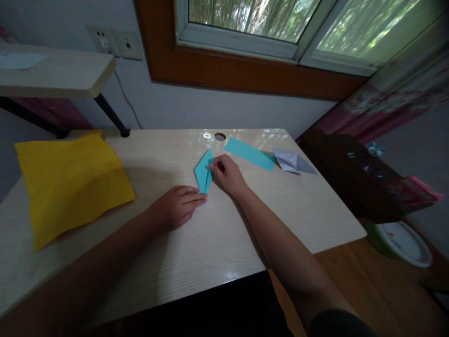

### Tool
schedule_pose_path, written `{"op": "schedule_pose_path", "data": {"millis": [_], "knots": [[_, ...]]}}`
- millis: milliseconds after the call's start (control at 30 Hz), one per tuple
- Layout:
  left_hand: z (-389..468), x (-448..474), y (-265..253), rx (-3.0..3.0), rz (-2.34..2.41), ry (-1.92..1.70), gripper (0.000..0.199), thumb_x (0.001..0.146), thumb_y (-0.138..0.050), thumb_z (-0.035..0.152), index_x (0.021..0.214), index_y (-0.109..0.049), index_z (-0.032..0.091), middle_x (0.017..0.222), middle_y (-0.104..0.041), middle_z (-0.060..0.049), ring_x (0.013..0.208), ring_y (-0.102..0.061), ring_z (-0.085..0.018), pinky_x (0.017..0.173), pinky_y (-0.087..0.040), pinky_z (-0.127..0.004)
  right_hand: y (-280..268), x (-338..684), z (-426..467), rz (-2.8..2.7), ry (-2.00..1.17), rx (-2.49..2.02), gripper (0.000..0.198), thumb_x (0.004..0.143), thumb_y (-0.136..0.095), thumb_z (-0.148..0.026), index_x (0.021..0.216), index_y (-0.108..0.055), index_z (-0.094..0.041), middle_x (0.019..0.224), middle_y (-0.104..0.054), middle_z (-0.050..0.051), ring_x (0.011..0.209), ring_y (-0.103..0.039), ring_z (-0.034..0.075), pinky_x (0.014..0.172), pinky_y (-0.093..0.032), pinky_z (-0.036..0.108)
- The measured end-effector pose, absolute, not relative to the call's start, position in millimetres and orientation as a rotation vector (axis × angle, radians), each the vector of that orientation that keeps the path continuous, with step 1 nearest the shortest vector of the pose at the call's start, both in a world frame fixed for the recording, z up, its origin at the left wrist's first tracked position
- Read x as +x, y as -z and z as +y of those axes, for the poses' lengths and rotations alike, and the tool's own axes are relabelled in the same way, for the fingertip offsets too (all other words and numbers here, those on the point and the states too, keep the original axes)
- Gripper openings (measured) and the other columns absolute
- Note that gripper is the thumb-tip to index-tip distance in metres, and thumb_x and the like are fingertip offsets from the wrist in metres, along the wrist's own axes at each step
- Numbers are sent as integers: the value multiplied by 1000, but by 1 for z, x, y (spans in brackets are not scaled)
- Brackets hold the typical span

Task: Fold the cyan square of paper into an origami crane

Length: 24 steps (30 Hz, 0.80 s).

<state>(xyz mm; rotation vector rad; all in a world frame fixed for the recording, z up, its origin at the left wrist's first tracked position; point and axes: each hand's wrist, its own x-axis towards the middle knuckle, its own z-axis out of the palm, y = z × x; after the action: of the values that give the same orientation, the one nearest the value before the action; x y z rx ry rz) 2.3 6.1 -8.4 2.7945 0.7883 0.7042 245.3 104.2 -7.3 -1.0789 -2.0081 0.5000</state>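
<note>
Two bare hands work over a pale wood-grain bench [228, 243], seen from the wearer's own head. Near the middle of the bench lies a folded turquoise paper [202, 171] — a narrow kite shape, one point toward the wall and the other toward the wearer. The left hand [182, 206] lies low on the bench, fingers stretched and close together, fingertips on the near point of the paper; its grip is clamped on nothing. The right hand [228, 173] is curled at the paper's right edge, its grip pinched there, with thumb and forefinger together on the paper.

Beyond the right hand lies a flat turquoise strip [249, 154], its right end next to a folded white paper [293, 160]. A large yellow sheet [73, 182] spreads across the left side of the bench. A round hole [220, 136] is cut near the far edge — behind it, a wall and a window [245, 18].
</note>
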Motion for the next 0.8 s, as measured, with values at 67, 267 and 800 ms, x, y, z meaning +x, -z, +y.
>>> {"op": "schedule_pose_path", "data": {"millis": [67,267,800], "knots": [[5,2,7,2799,789,-696,46,97,-53,11,141,-60,21,140,-66,-7,127,-58,-27,104,-51,-48,6,245,102,-2169,-503,-985,13,96,-66,-30,88,-61,-20,84,-57,2,78,-54,17,73,-43,31],[5,1,0,2765,760,-729,44,96,-53,10,138,-62,20,134,-70,-8,121,-61,-25,103,-53,-46,8,244,104,-2295,-455,-902,10,92,-72,-28,88,-69,-20,91,-60,5,88,-57,20,83,-47,35],[23,-28,7,2828,1073,-837,32,97,-64,24,129,-66,21,132,-68,-9,134,-56,-29,112,-50,-50,-10,235,88,-2331,-920,-601,12,98,-64,-26,94,-73,-21,99,-75,6,95,-69,17,90,-54,33]]}}
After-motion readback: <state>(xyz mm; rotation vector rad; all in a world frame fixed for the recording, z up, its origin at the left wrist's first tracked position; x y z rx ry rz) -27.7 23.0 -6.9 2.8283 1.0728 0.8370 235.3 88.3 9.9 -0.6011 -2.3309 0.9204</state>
